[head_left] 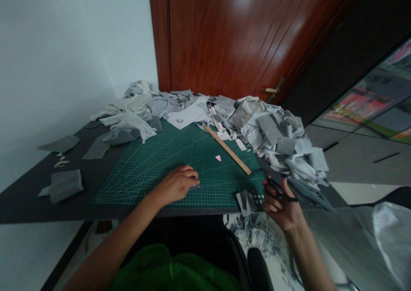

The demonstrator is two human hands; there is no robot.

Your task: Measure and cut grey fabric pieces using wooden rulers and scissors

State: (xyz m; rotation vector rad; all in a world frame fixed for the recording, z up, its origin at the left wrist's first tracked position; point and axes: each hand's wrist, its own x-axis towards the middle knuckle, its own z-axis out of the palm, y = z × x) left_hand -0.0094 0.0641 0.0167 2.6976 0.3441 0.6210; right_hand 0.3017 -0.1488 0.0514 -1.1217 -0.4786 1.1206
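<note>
My left hand (180, 184) rests over the green cutting mat (144, 167), its fingers closed on a small grey fabric piece (195, 187). In my right hand (284, 209) is a pair of black-handled scissors (276, 191), held above the mat's right edge with the blades pointing away from me. Just left of that hand, a folded grey fabric scrap (246, 202) lies at the table's front edge. Between the hands and farther back sits a small pink piece (218, 158). A wooden ruler (227, 149) lies slanted across the mat.
A large heap of grey and white fabric pieces (269, 128) covers the back right; another heap (131, 111) stands back left. A white paper sheet (188, 116) lies between them. A grey fabric roll (66, 185) is at the left. Scraps (257, 231) lie below the table.
</note>
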